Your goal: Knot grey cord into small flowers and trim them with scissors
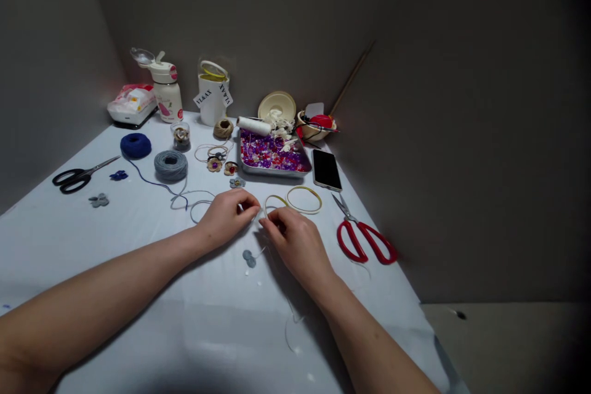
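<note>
1. the left hand sits on the worktop, its grip curled inward, with the fingertips close together just beside the right hand. i cannot tell whether this grip is clamped on anything.
2. the right hand comes in from the other side, its grip pinched together on a thin pale cord.
3. the pale cord curves away from those fingers and lies on the worktop in front of the bead tray, forming loops just beyond the hands, near a black-screened smartphone.
4. a small grey-blue fabric flower with a short thread lies just below the hands, between the two forearms.
5. red-handled scissors lie to the right of the right hand, and black-handled scissors lie well to the left.
6. a blue yarn ball and a grey yarn ball sit left of centre, with loose strands trailing towards the left hand.
7. further back stand a metal tray of purple and white beads, a white thread spool, a twine ball, and a white bottle.
</note>
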### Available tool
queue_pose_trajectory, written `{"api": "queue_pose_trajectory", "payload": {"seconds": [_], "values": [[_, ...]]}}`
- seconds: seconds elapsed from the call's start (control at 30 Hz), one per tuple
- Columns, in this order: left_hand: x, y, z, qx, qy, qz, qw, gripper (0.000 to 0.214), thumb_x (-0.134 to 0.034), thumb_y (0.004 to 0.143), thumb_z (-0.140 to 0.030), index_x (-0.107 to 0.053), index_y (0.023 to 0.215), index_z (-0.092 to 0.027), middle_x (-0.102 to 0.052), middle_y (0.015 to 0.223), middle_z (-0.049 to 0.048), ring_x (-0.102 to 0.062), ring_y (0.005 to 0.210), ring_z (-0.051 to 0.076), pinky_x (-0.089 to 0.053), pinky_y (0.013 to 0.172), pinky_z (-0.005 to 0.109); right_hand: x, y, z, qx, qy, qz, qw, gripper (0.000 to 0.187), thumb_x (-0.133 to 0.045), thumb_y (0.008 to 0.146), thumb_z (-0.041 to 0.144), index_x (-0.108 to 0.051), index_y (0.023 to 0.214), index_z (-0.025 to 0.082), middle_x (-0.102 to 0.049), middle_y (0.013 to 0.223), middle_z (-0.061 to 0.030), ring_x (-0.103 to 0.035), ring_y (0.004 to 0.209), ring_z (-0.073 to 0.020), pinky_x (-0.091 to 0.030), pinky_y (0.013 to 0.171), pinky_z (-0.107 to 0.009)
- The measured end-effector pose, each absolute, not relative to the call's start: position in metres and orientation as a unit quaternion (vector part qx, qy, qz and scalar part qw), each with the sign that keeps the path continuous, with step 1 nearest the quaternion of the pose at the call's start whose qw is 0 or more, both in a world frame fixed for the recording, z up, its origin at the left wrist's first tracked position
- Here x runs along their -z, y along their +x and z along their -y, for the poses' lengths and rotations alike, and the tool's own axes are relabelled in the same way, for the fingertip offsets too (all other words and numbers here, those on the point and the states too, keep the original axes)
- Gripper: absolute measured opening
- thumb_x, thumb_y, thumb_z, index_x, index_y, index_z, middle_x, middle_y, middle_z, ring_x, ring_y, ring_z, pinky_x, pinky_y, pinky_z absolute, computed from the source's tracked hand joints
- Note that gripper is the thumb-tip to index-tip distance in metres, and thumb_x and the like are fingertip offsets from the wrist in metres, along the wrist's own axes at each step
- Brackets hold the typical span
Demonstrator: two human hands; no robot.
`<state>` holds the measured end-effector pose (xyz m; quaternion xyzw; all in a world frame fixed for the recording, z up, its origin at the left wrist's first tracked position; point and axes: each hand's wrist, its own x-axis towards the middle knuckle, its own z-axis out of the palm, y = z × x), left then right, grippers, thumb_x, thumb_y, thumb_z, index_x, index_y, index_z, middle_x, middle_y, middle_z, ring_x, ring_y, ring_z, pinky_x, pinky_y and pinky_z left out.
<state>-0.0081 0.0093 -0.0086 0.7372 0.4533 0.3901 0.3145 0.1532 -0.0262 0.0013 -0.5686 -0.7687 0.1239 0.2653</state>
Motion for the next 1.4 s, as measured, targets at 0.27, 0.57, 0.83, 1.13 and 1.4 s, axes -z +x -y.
{"api": "queue_pose_trajectory", "payload": {"seconds": [0.27, 0.57, 0.83, 1.13, 1.4], "values": [[0.016, -0.006, -0.015, -0.378, 0.612, -0.473, 0.508, 0.010, -0.059, 0.075, -0.022, -0.065, 0.075, -0.015, -0.066, 0.072, 0.0025, -0.055, 0.065, 0.013, -0.042, 0.063, 0.026, -0.002, 0.154, 0.026, -0.087, -0.559, 0.783, 0.259, 0.018, -0.052, 0.088, 0.025, -0.059, 0.072, 0.019, -0.063, 0.071, -0.0036, -0.055, 0.067, -0.0169, -0.037, 0.064, -0.029], [0.014, -0.009, -0.013, -0.377, 0.683, -0.466, 0.417, 0.011, -0.057, 0.079, -0.021, -0.067, 0.079, -0.018, -0.070, 0.080, 0.0037, -0.060, 0.075, 0.016, -0.045, 0.072, 0.030, -0.004, 0.154, 0.026, -0.093, -0.565, 0.782, 0.247, 0.017, -0.053, 0.088, 0.024, -0.059, 0.073, 0.018, -0.063, 0.072, -0.0038, -0.054, 0.068, -0.0174, -0.037, 0.065, -0.030], [0.012, -0.006, -0.010, -0.363, 0.714, -0.479, 0.358, 0.010, -0.057, 0.076, -0.017, -0.068, 0.076, -0.017, -0.069, 0.076, 0.0035, -0.060, 0.070, 0.015, -0.045, 0.067, 0.028, -0.005, 0.153, 0.026, -0.091, -0.563, 0.784, 0.243, 0.017, -0.053, 0.088, 0.024, -0.059, 0.073, 0.019, -0.064, 0.073, -0.0040, -0.056, 0.069, -0.0181, -0.037, 0.067, -0.031], [0.017, -0.008, -0.014, -0.368, 0.684, -0.485, 0.402, 0.011, -0.056, 0.076, -0.021, -0.066, 0.076, -0.015, -0.067, 0.073, 0.0029, -0.059, 0.068, 0.015, -0.044, 0.064, 0.027, -0.005, 0.153, 0.027, -0.086, -0.559, 0.789, 0.242, 0.015, -0.054, 0.087, 0.023, -0.059, 0.074, 0.019, -0.064, 0.073, -0.0037, -0.056, 0.070, -0.0182, -0.037, 0.067, -0.031], [0.022, -0.006, -0.019, -0.369, 0.664, -0.489, 0.428, 0.011, -0.056, 0.075, -0.022, -0.065, 0.075, -0.015, -0.067, 0.073, 0.0036, -0.059, 0.067, 0.015, -0.044, 0.062, 0.026, -0.001, 0.155, 0.025, -0.032, -0.574, 0.793, 0.205, 0.015, -0.054, 0.088, 0.025, -0.059, 0.075, 0.019, -0.064, 0.076, -0.0034, -0.057, 0.076, -0.0205, -0.032, 0.071, -0.033]]}}
